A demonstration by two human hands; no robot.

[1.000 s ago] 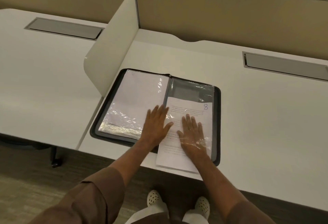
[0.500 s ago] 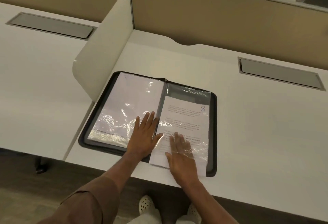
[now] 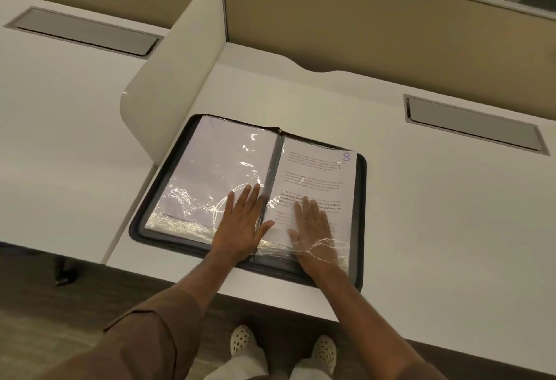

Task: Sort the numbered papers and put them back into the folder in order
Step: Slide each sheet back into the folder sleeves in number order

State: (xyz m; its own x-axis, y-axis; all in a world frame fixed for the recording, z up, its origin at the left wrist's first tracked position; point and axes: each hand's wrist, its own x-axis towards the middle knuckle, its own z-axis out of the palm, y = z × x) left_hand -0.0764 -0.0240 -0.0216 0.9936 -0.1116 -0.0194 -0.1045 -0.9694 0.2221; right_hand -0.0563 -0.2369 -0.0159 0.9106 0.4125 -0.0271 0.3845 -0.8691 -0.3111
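A black zip folder lies open on the white desk near its front edge. Its left side holds clear plastic sleeves over white sheets. On the right side a printed paper marked 8 sits inside a clear sleeve. My left hand presses flat on the lower left sleeves by the spine, fingers straight. My right hand lies flat on the paper's lower part, slipped under the clear plastic, which covers its fingers.
A cream divider panel stands just left of the folder. Grey cable trays are set into the desks at right and far left. A tan partition wall closes the back. My feet show below the desk edge.
The paper marked 8 has slid up into the right sleeve; before, its lower end stuck out past the folder's front edge. My right hand moved up with it. The left hand stayed flat.
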